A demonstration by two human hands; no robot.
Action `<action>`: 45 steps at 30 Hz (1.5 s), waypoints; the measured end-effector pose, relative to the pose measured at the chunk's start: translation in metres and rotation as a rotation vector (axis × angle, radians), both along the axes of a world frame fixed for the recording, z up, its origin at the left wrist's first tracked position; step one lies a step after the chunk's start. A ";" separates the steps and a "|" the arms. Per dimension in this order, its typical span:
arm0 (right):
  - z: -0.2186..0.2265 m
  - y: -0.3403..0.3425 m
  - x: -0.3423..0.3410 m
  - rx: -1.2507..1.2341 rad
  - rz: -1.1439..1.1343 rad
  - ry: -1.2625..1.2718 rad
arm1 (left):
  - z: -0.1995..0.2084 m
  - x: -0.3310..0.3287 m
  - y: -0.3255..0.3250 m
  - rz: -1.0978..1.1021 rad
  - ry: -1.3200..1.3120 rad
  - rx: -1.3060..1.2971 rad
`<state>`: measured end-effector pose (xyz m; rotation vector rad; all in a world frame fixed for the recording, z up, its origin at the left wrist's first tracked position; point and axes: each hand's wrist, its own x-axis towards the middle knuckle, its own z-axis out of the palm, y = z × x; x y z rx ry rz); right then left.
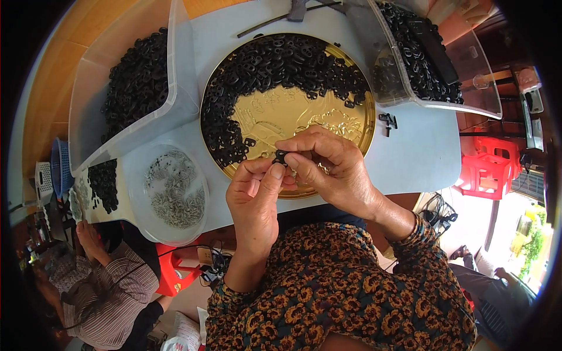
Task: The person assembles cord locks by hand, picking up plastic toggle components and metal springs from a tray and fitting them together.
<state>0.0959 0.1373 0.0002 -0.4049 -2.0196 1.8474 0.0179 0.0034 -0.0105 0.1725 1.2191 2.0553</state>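
Observation:
A small black piece (280, 156), apparently plastic, is held between my two hands just over the near edge of a round gold tray (263, 108). The thumb and fingers of my left hand (256, 202) pinch it from the left and below. From the right, the thumb and forefinger of my right hand (333, 167) close on the same piece; my fingers partly cover it. Many black two-holed pieces (281, 55) are heaped along the tray's far and left sides. To the left, a clear oval dish (141, 217) contains many tiny silvery pieces (178, 202).
Clear bins of black pieces stand left (137, 82) and right (410, 52). A few black parts (387, 121) lie right of the tray; a dark rod (275, 23) lies behind it. A co-worker's hand (91, 241) is at lower left. Red stools (492, 167) stand right.

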 end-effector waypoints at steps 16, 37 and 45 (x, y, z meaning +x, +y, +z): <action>-0.002 -0.016 -0.014 -0.041 -0.187 0.095 | -0.002 0.001 0.008 0.038 -0.169 0.124; 0.010 -0.001 -0.014 -0.098 -0.077 -0.053 | -0.001 0.002 0.010 0.088 -0.164 0.073; 0.001 0.004 -0.015 0.076 0.015 -0.018 | -0.006 0.000 0.009 0.067 -0.104 0.062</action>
